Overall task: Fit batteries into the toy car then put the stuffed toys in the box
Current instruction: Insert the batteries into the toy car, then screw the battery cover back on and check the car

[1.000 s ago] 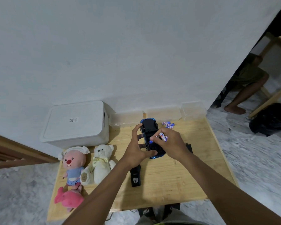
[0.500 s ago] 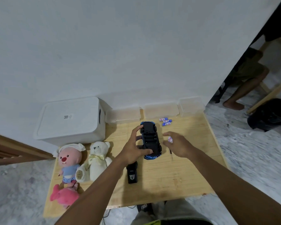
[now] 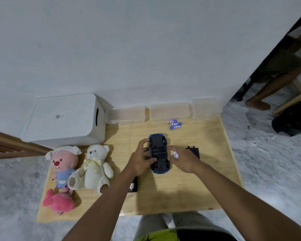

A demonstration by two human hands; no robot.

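Observation:
A blue toy car (image 3: 158, 152) lies upside down on the wooden table (image 3: 189, 188), black underside up. My left hand (image 3: 140, 160) grips its left side. My right hand (image 3: 184, 159) sits just right of the car, fingers closed around a blue and white battery (image 3: 175, 154). Three more batteries (image 3: 174, 124) lie near the table's back. At the left lie a pink-faced plush (image 3: 63, 164), a cream teddy bear (image 3: 95, 168) and a pink plush (image 3: 58, 200). The white lidded box (image 3: 64, 119) stands at the back left, closed.
Three clear plastic containers (image 3: 169, 112) line the wall behind the table. A flat black piece (image 3: 194, 151) lies right of my right hand, and a black remote (image 3: 133, 186) is partly hidden under my left forearm. A seated person's legs (image 3: 268, 87) are at the far right.
My right hand, holding the battery, drew off the car to its right side, then came back against it. My left hand kept hold of the car. The view shifted slightly.

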